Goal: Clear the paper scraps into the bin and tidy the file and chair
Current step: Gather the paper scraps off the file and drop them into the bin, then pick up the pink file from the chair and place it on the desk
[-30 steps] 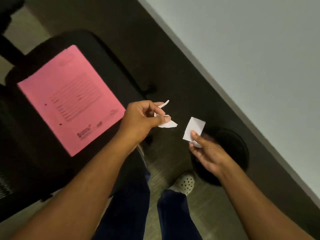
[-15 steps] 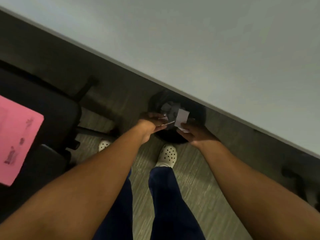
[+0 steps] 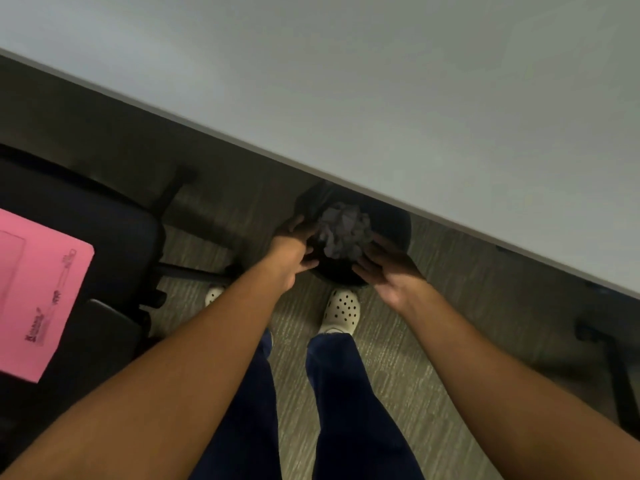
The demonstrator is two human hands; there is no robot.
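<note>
A round black bin stands on the floor, half under the table edge. Crumpled paper scraps lie inside it. My left hand hovers over the bin's left rim, fingers spread, holding nothing. My right hand is over the bin's near right rim, palm up and fingers apart, also holding nothing. The pink file lies on the seat of the black chair at the left.
A grey table top fills the upper part of the view, its edge running diagonally above the bin. My feet in white clogs stand on the carpet just short of the bin. Another chair base shows at the right.
Both hands carried white scraps from beside the chair to the bin and let them go. The hands now show no paper. My view swung right, away from the chair.
</note>
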